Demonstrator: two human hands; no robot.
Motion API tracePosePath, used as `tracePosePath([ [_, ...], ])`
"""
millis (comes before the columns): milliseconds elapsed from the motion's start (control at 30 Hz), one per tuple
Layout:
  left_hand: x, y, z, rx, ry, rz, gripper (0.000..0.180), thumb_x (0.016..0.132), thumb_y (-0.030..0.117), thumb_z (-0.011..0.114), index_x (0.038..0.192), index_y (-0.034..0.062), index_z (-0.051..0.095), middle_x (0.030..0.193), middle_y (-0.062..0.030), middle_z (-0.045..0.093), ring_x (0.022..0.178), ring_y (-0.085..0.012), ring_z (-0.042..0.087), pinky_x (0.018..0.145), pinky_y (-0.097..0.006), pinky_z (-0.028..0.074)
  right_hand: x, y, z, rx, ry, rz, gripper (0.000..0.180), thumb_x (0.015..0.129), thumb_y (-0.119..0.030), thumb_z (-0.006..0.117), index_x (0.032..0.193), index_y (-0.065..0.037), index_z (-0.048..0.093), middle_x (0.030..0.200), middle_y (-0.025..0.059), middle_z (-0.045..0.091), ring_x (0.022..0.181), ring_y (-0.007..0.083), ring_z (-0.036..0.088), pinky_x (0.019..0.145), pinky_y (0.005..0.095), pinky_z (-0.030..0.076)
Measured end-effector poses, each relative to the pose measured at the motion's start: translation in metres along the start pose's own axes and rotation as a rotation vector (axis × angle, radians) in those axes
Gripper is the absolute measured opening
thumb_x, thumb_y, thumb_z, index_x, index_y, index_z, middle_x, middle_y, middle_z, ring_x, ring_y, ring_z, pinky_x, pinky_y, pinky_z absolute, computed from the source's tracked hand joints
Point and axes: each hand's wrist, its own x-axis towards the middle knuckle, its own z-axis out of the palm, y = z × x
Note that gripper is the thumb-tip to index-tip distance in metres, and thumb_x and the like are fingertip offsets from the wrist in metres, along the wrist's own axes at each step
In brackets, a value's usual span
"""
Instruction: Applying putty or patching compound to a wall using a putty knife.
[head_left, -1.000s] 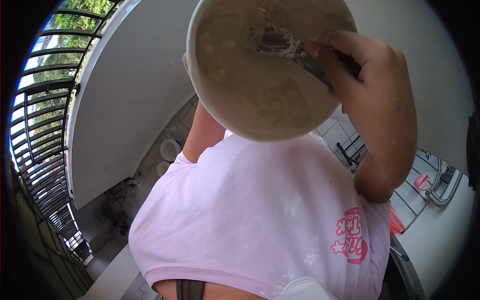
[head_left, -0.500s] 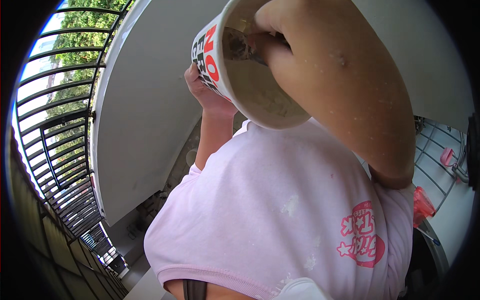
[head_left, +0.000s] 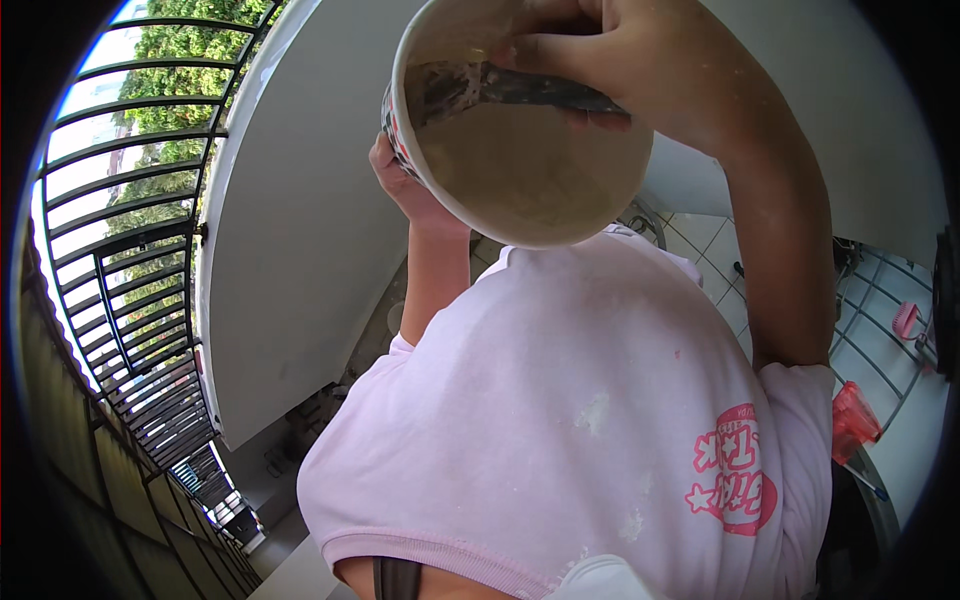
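A white bucket [head_left: 455, 203] with printed sides is tipped so its mouth faces me, in the upper middle of the view. Its inside looks coated with a pale, paste-like layer. My left hand [head_left: 410, 185] grips the bucket from outside, at its left side; most of the fingers are hidden behind it. Over the mouth, my right hand [head_left: 610, 60] is closed round the dark handle of a putty knife [head_left: 530, 88]. The mottled, smeared blade points left toward the inner wall. Whether the blade touches the wall, I cannot tell.
Black railing bars [head_left: 150, 180] run along the left, with greenery beyond. A broad grey-white wall [head_left: 300, 220] lies beside them. At right, a wire rack [head_left: 870, 310] holds a pink brush [head_left: 905, 320], with a red plastic item [head_left: 855, 420] below. Floor tiles [head_left: 705, 250] show behind the bucket.
The bucket has tilted and shifted slightly left, showing more of its inside. My right hand has drawn back up and right, bringing the putty knife into fuller view.
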Motion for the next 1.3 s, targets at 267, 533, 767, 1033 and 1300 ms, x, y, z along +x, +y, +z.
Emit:
tracePosePath([
  [267, 0.001, 0.042, 0.044, -0.426, 0.809, -0.248, 0.059, 0.093, 0.048, 0.047, 0.134, 0.0069, 0.060, 0.131, -0.0128, 0.065, 0.116, -0.0287, 0.064, 0.095, -0.045, 0.054, -0.009, 0.062, 0.040, 0.453, 0.080, -0.256, 0.029, 0.087, -0.022, 0.080, 0.101, 0.003, 0.073, 0.074, 0.0065, 0.069, 0.055, 0.0069, 0.060, 0.046, 0.0209, 0.042],
  [533, -0.010, 0.013, -0.013, -0.453, -0.046, -0.110, 0.052, 0.097, 0.050, 0.044, 0.131, 0.0158, 0.062, 0.129, -0.0063, 0.065, 0.117, -0.0280, 0.062, 0.097, -0.049, 0.052, -0.051, 0.047, 0.024, 0.560, 0.156, -0.271, 0.036, 0.092, -0.022, 0.075, 0.115, 0.005, 0.067, 0.078, 0.0066, 0.067, 0.057, 0.0076, 0.058, 0.045, 0.0213, 0.041],
  [767, 0.006, 0.036, 0.044, -0.682, -0.158, -0.458, 0.060, 0.090, 0.062, 0.048, 0.135, 0.0245, 0.060, 0.140, -0.0042, 0.058, 0.127, -0.0311, 0.055, 0.099, -0.059, 0.046, -0.091, 0.023, -0.001, 0.685, 0.190, -0.561, 0.047, 0.094, -0.016, 0.071, 0.131, 0.002, 0.048, 0.094, 0.0115, 0.062, 0.074, 0.0163, 0.061, 0.046, 0.0263, 0.048],
  [1033, 0.027, 0.039, 0.070, -0.822, -0.303, -0.533, 0.063, 0.091, 0.059, 0.046, 0.143, 0.0226, 0.052, 0.146, -0.0062, 0.051, 0.131, -0.0366, 0.051, 0.098, -0.068, 0.044, -0.132, -0.070, -0.074, -0.796, 1.076, -0.991, 0.031, 0.097, -0.002, 0.061, 0.127, 0.002, 0.054, 0.109, 0.0156, 0.066, 0.078, 0.0168, 0.062, 0.063, 0.0285, 0.055],
  [1300, 0.039, 0.040, 0.061, -0.805, -0.248, -0.507, 0.064, 0.092, 0.061, 0.045, 0.144, 0.0249, 0.050, 0.147, -0.0072, 0.049, 0.130, -0.0397, 0.050, 0.095, -0.072, 0.044, -0.112, -0.175, -0.112, -2.158, 0.968, -0.838, 0.054, 0.081, 0.004, 0.068, 0.129, -0.021, 0.070, 0.105, 0.0013, 0.066, 0.091, 0.0208, 0.061, 0.073, 0.0331, 0.052],
])
